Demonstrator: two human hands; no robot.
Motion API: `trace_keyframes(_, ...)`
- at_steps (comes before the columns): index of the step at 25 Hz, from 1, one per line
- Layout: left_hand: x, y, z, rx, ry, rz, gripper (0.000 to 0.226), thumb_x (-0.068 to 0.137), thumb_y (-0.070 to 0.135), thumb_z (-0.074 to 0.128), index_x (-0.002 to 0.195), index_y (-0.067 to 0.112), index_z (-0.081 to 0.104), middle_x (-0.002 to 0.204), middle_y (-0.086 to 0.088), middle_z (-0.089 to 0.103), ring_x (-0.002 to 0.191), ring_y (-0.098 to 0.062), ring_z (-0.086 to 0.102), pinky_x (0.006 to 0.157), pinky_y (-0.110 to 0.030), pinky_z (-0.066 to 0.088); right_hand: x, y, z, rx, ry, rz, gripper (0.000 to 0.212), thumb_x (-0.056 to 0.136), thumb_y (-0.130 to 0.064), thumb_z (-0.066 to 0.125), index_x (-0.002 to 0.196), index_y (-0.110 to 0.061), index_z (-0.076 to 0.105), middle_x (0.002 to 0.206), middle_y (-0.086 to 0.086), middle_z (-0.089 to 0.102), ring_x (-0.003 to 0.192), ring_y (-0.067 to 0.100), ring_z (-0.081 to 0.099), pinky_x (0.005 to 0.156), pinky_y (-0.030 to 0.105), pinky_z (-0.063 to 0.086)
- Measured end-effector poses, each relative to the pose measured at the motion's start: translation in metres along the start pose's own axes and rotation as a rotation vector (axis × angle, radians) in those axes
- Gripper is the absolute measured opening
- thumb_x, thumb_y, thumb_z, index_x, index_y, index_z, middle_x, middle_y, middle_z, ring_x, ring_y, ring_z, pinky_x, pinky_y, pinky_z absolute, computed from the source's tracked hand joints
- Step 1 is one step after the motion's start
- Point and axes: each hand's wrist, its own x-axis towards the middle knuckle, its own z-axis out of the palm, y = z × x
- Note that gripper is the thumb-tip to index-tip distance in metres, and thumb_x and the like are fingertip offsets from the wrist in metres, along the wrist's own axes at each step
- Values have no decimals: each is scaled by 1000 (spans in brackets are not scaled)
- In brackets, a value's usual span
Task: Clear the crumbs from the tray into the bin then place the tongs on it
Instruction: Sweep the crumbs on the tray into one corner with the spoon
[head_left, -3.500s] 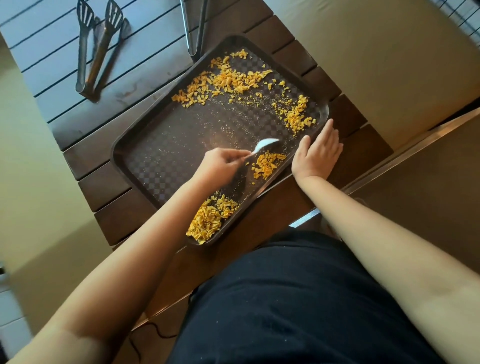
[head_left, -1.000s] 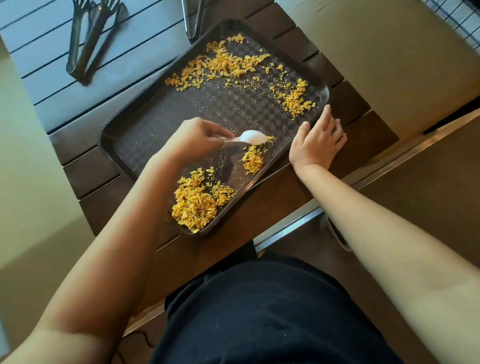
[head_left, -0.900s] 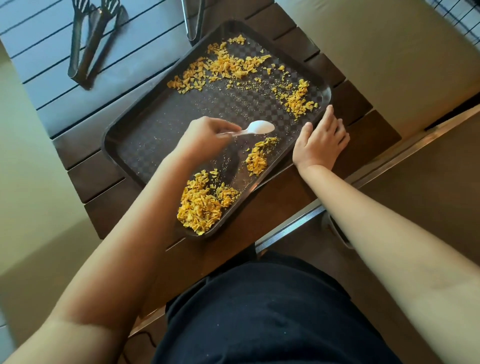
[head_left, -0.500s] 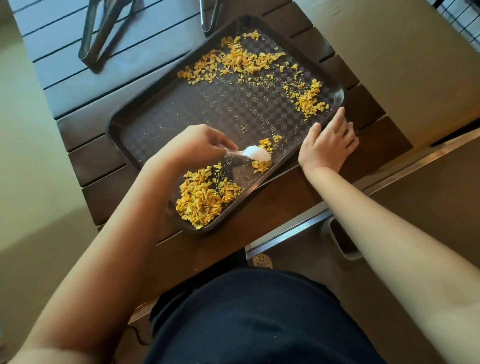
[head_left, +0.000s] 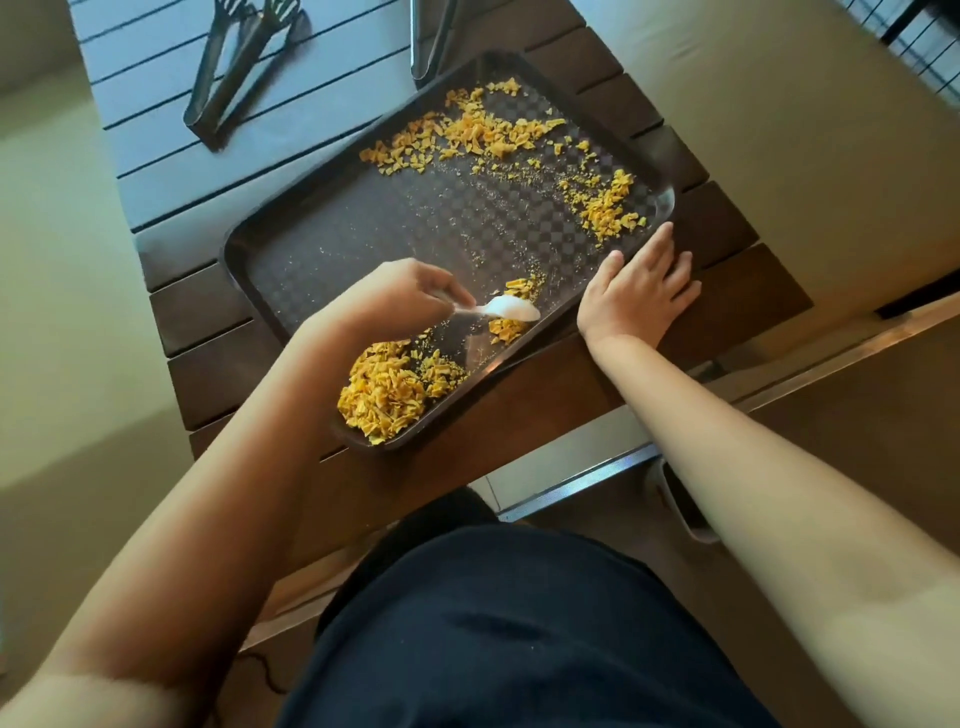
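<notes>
So from my end: over the last second my left hand (head_left: 400, 299) lifted the small white plastic spoon (head_left: 506, 307), swung it out, then brought it back down, and now the bowl sits right on the little clump of orange-yellow crumbs (head_left: 506, 328) by the near rim of the dark brown checkered plastic tray (head_left: 363, 228). That clump looks smaller and closer to the rim than it was a moment ago, so the raking is working. Left grip is curled around the spoon handle, pinching it. My right hand (head_left: 636, 296) hasn't budged, fingers flat and spread against the tray's near edge and the dark slatted wooden desk (head_left: 727, 228), holding nothing, just bracing.

The big crumb pile (head_left: 387, 392) is heaped in the tray's near corner. Two patches are untouched: a band along the far side (head_left: 467, 137) and a cluster at the right corner (head_left: 608, 208). So I'd say roughly halfway through gathering, nothing tipped out yet. There's a pale container (head_left: 685, 512) below the desk edge that might be the bin, can't really tell.

The black slotted tongs (head_left: 234, 78) lie on the desk well apart from the tray; a metal pair (head_left: 431, 39) pokes in near its far rim.
</notes>
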Motion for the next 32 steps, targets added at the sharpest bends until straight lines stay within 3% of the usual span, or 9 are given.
trace_keyframes(3,14,-1,-4,-158,80,-14,25,89,13,52,96,31,66,74,10,58,42,2,43,36,-11,34,2,1,3,-1,12,7,60,96,-36,28,147,-9,14,151,11,29,140,32,17,113,52,6)
trace_keyframes(5,22,3,-2,-207,126,-50,21,89,17,53,101,28,65,78,8,56,48,-3,44,35,-11,35,2,0,2,3,15,2,60,95,-36,28,147,-9,14,151,10,29,140,33,18,113,52,7)
trace_keyframes(11,-8,-15,-3,-47,-95,-14,17,88,23,55,95,34,65,78,17,57,63,-2,50,53,-19,37,2,0,2,-3,28,17,60,95,-36,28,147,-10,16,150,9,31,139,32,19,112,52,8)
trace_keyframes(16,15,1,-6,-164,100,39,24,89,14,51,97,32,65,77,13,56,50,-2,45,40,-13,38,1,-2,2,-10,29,25,59,95,-36,28,147,-10,15,150,10,31,140,32,19,113,52,7)
trace_keyframes(21,21,2,4,-95,-50,23,26,88,12,50,92,33,66,89,10,59,63,-4,49,59,-22,39,1,-2,0,12,27,24,58,96,-34,29,147,-9,16,150,11,30,140,33,17,113,52,5)
trace_keyframes(25,-7,-29,-15,26,-175,-9,30,89,15,53,83,42,64,97,14,61,89,-3,55,80,-25,38,1,-2,2,1,32,31,58,96,-35,28,147,-10,16,150,10,31,140,32,17,113,52,5)
trace_keyframes(27,-12,-32,-25,50,-164,19,30,89,15,53,85,43,64,89,18,62,81,1,58,68,-16,42,1,-2,4,-5,38,30,58,96,-35,28,147,-10,15,150,10,31,140,32,17,113,52,5)
trace_keyframes(30,-1,-14,-21,7,10,98,28,89,13,52,94,36,67,73,20,58,43,11,46,39,-5,33,3,-1,4,-1,38,38,58,96,-36,29,147,-11,16,150,10,31,140,32,17,113,52,5)
trace_keyframes(32,5,2,-11,2,18,106,28,89,12,51,94,35,68,69,20,55,41,6,43,38,-8,33,3,-2,4,-3,46,41,58,96,-36,29,147,-11,16,150,10,31,140,32,17,113,52,5)
